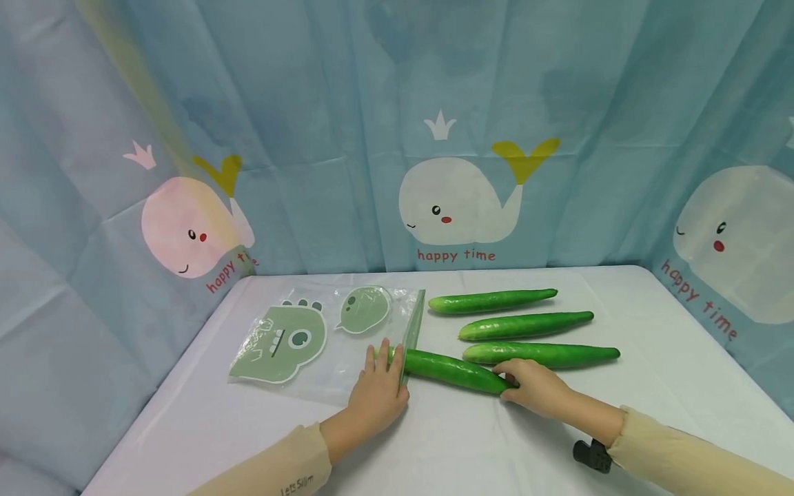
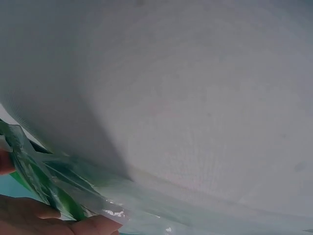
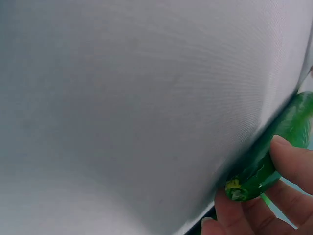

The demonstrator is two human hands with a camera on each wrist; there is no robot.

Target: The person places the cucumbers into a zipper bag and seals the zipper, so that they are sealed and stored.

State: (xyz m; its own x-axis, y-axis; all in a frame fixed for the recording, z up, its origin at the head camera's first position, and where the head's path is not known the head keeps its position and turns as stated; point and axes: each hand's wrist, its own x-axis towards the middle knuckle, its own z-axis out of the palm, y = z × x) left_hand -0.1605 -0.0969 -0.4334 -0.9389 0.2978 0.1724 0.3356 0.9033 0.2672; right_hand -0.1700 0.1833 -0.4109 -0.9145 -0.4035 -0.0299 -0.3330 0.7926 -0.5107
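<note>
A clear zip bag (image 1: 353, 372) with green dinosaur prints lies on the left of the table, its mouth facing right. My left hand (image 1: 375, 396) holds the bag beside its mouth, fingers over the plastic and thumb at the near side; its thumb (image 2: 98, 226) also shows by the bag's lip (image 2: 54, 181) in the left wrist view. One cucumber (image 1: 449, 370) lies with its pale end inside the mouth, under the left fingers. My right hand (image 1: 538, 387) grips the darker end of this cucumber (image 3: 259, 178), thumb on one side and fingers on the other.
Three more cucumbers lie in a staggered row behind the right hand: a far one (image 1: 493, 301), a middle one (image 1: 526, 326) and a near one (image 1: 542, 354). A white cloth (image 1: 459, 448) covers the table. A blue whale-print curtain (image 1: 322, 207) hangs behind and at the sides.
</note>
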